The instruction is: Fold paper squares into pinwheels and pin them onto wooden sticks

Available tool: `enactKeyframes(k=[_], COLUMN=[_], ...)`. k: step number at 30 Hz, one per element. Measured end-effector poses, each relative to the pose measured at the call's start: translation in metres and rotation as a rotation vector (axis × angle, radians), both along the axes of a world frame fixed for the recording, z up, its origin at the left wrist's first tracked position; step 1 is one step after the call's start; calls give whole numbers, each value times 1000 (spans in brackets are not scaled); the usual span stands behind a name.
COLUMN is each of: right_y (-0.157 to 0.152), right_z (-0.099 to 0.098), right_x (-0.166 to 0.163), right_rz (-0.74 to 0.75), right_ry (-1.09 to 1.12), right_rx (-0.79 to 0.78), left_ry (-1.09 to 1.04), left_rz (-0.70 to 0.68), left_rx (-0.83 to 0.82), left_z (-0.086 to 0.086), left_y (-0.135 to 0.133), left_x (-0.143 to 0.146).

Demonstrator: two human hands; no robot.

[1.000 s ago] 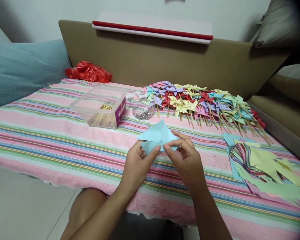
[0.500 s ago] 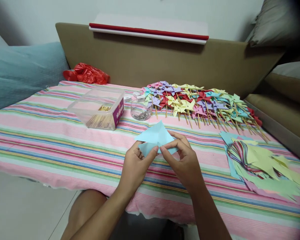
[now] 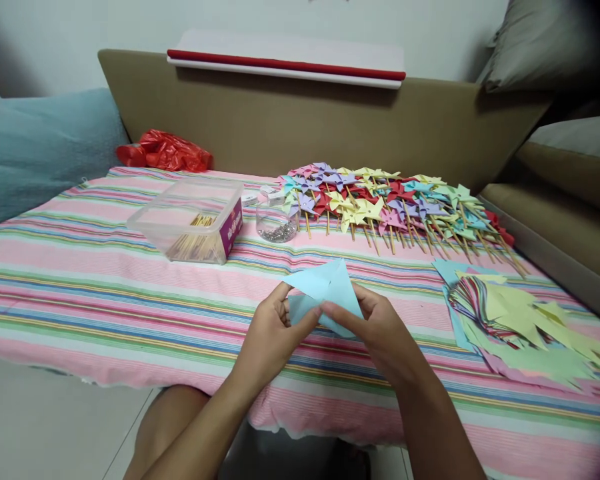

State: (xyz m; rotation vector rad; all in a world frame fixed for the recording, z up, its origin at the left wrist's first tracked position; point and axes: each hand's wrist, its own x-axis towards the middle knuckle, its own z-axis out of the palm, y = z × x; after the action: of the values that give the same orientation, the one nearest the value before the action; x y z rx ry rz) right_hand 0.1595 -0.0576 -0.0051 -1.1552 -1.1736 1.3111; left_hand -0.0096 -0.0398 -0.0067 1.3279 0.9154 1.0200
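Both of my hands pinch one light blue sheet of paper (image 3: 325,285) just above the striped tablecloth (image 3: 105,293). My left hand (image 3: 270,337) grips its lower left part, thumb meeting the centre. My right hand (image 3: 383,330) holds the right side, index finger and thumb pressed at the middle fold. One pointed flap of the sheet sticks up away from me.
A clear plastic box of wooden sticks (image 3: 193,227) and a small glass jar of metal pins (image 3: 275,223) stand behind the sheet. Finished paper pinwheels (image 3: 385,203) lie in a row at the back. A stack of cut coloured sheets (image 3: 515,317) lies right. A red plastic bag (image 3: 163,150) sits far left.
The sheet has been turned in my hands, its raised flap now leaning right. Both hands sit slightly lower and nearer me; the view has shifted a little.
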Motion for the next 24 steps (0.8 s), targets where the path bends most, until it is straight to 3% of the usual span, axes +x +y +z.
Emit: enactKeyframes(k=[5, 11, 15, 24], right_y=[-1, 5, 7, 5], right_z=[-6, -10, -9, -17], right_x=[2, -22, -35, -49], right_rz=[-17, -217, -231, -223], right_ry=[-42, 456, 663, 564], right_rx=[-43, -35, -71, -34], left_ry=[-28, -241, -321, -345], left_rz=[-71, -11, 44, 199], left_rx=[-33, -172, -240, -171], left_z=[-1, -6, -11, -11], left_y=[2, 3, 0, -5], left_x=[-1, 5, 11, 18])
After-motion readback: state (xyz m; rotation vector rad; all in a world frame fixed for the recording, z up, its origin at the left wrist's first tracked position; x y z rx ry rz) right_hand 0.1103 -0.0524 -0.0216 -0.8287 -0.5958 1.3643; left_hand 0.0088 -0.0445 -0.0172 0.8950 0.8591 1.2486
